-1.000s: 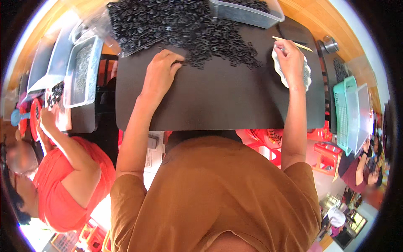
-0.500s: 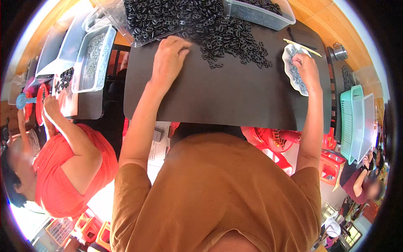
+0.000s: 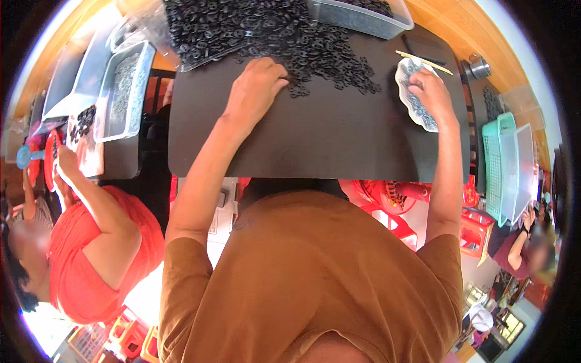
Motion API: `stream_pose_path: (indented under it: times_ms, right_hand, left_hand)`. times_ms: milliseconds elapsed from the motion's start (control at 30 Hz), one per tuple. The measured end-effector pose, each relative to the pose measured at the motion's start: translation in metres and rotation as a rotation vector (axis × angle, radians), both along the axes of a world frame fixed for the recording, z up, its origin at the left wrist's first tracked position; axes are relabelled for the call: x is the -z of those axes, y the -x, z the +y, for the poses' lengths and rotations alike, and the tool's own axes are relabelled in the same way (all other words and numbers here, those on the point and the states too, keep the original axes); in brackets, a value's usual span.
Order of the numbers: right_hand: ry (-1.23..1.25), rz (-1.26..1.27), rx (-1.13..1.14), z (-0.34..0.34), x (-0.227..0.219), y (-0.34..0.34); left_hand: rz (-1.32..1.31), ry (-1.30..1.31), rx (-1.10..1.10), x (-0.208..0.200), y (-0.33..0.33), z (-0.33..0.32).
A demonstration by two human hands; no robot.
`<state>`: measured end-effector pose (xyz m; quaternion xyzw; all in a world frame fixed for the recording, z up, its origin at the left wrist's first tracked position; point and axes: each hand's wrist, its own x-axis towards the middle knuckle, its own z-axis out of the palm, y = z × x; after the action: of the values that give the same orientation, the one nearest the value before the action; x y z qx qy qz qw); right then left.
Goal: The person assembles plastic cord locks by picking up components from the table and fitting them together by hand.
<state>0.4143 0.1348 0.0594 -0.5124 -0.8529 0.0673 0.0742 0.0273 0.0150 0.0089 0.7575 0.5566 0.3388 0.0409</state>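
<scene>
A dark table mat [image 3: 315, 142] carries a wide heap of small black rings [image 3: 272, 30]. My left hand [image 3: 257, 85] lies palm down at the near edge of that heap, fingers curled onto the rings. My right hand [image 3: 430, 91] reaches into a white scalloped dish [image 3: 414, 100] of small grey metal parts at the mat's right side, fingertips pinched among them. What either hand holds under its fingers is hidden. A thin wooden stick [image 3: 423, 62] lies across the dish's far rim.
A clear plastic tub [image 3: 363, 18] stands at the back. Grey trays [image 3: 121, 88] of metal parts sit at the left, where a person in red [image 3: 91, 242] works. Green and white baskets [image 3: 502, 163] stand at the right, red stools [image 3: 423, 212] below.
The view has shifted, so the table sits lower and closer. My right hand has moved from the dish's rim into its parts. My left hand stays at the edge of the rings.
</scene>
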Motion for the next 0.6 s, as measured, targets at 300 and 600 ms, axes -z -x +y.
stream_pose_path:
  times_ms: [300, 600]
  right_hand:
    - [-0.019, 0.049, 0.006, 0.004, 0.003, -0.009]
    - [-0.008, 0.136, 0.028, 0.004, 0.001, -0.022]
  left_hand:
    - [-0.19, -0.013, -0.013, 0.004, 0.007, 0.01]
    - [-0.432, 0.213, -0.04, 0.0, 0.005, 0.006]
